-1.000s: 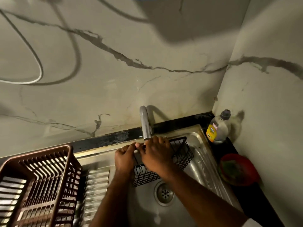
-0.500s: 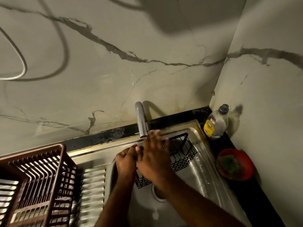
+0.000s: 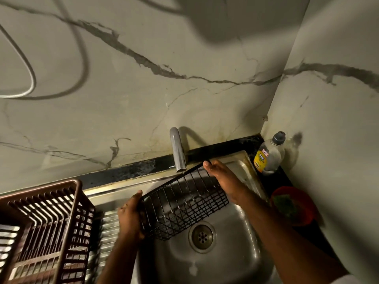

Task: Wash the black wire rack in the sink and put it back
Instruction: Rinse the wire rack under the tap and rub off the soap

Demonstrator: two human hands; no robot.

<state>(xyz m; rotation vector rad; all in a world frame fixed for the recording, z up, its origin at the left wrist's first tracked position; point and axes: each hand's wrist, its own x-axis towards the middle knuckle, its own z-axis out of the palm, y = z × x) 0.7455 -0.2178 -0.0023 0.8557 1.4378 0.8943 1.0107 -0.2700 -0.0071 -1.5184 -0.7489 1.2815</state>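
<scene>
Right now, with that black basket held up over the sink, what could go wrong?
The black wire rack hangs tilted over the sink, gripped only at its ends by the left hand and right hand. If it is wet, it might slip and clatter onto the drain. Its raised corner sits close under the tap, so lifting could knock the spout. A swing rightward might topple the soap bottle.

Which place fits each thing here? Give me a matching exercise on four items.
Things:
1. black wire rack
2. brown basket
3. soap bottle
4. red bowl

Places:
a. back corner of the counter
b. held over the sink
c. left of the sink
d. counter right of the sink, nearer than the bottle

Pairs: 1-b, 2-c, 3-a, 4-d
</scene>
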